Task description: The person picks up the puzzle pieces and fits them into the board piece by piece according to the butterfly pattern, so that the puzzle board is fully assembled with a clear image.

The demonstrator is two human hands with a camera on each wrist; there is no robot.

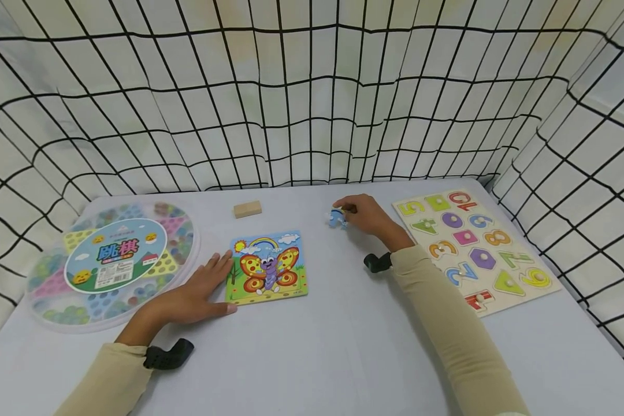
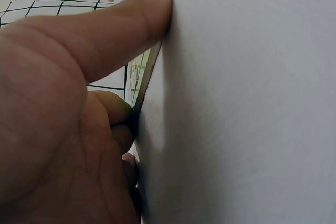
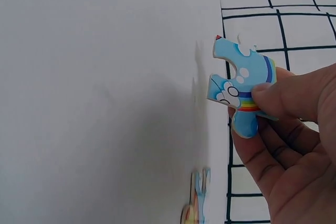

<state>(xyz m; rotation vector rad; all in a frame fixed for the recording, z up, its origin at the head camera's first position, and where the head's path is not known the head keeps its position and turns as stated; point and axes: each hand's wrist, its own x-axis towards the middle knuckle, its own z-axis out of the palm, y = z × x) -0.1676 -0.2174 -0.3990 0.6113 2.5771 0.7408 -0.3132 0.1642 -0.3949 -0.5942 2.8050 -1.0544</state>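
A butterfly jigsaw puzzle (image 1: 267,271) lies flat, showing a sun, a rainbow and clouds along its top. Against its left side rests my left hand (image 1: 200,294), fingers stretched out at the upper part of that edge and thumb by the lower left corner. The left wrist view shows that thumb (image 2: 126,27) straight beside the puzzle's thin side. Up and to the right of the puzzle, my right hand (image 1: 366,216) pinches a light blue jigsaw piece (image 3: 244,80) between thumb and fingers. The piece carries part of a rainbow and white dots, and is held upright.
A small wooden block (image 1: 247,209) lies behind the puzzle. At left is a round, clear-lidded marble game box (image 1: 111,266). A wooden number and shape board (image 1: 473,248) lies at right, beside the right forearm. Black netting (image 1: 312,98) rises at the table's back and sides.
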